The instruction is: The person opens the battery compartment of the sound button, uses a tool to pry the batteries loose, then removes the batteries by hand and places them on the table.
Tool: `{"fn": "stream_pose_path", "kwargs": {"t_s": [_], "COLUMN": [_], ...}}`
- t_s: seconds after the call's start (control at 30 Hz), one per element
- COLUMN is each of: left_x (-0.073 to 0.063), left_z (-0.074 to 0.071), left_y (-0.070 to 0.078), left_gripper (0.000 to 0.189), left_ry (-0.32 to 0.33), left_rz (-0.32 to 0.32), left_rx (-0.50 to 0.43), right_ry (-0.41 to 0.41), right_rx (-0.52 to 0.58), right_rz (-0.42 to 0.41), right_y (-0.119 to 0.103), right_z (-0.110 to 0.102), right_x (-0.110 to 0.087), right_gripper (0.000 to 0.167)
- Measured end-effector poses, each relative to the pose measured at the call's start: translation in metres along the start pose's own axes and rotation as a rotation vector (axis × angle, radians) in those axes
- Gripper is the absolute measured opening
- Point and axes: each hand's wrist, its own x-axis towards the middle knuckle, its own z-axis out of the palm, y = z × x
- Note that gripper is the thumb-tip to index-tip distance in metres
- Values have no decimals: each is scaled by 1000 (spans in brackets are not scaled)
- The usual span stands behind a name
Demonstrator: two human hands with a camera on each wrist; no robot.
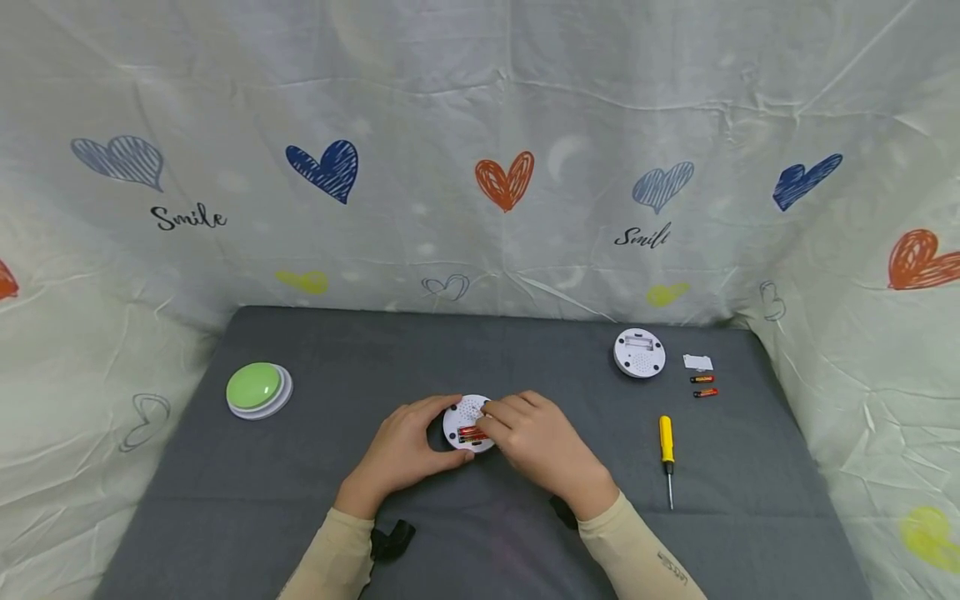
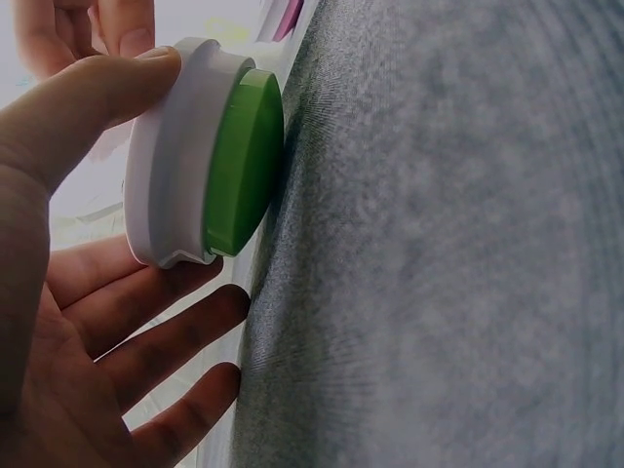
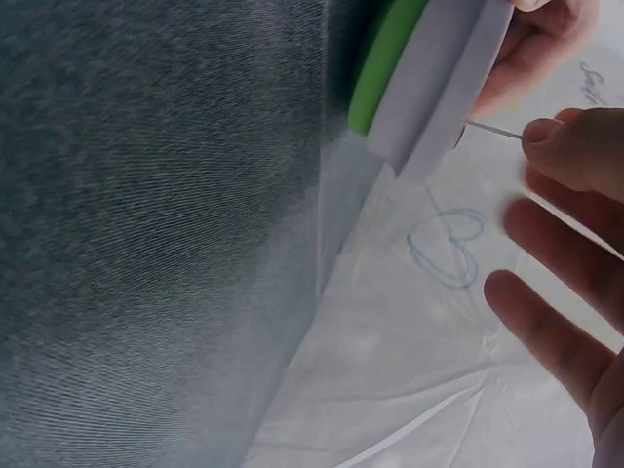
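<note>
Face down over the table's middle is a round push button (image 1: pixel 467 408), its white base up and its green dome (image 2: pixel 247 166) towards the cloth. My left hand (image 1: pixel 401 450) holds it by the rim, thumb on one side and fingertips on the other. Red batteries (image 1: pixel 471 434) lie in its open compartment. My right hand (image 1: pixel 538 442) is over the base's right side, partly hiding it. Between thumb and forefinger it pinches a thin pale flat piece (image 3: pixel 495 129), seen edge-on in the right wrist view, whose far end is at the base.
Another push button, green side up (image 1: pixel 253 386), sits at the left. At the right are an upturned button (image 1: pixel 640 360) with a bare compartment, a white battery cover (image 1: pixel 697 362), two batteries (image 1: pixel 705 392) and a yellow screwdriver (image 1: pixel 667 442). A patterned curtain (image 1: pixel 420 108) hangs behind the table.
</note>
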Motion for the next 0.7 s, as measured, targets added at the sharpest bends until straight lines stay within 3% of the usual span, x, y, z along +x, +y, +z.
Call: {"fn": "stream_pose_path", "kwargs": {"t_s": [0.3, 0.5, 0.7], "left_x": [0, 1, 1], "left_z": [1, 2, 2], "left_y": [0, 0, 0], "left_gripper": [86, 87, 87], "left_ry": [-1, 1, 0], "left_rz": [-5, -17, -19], "left_rx": [6, 26, 26], "right_ry": [65, 89, 163], "right_rx": [14, 73, 111], "right_rz": [68, 213, 370], "right_y": [6, 19, 44], "right_z": [0, -12, -27], "right_x": [-11, -30, -63], "right_gripper": [17, 14, 11]}}
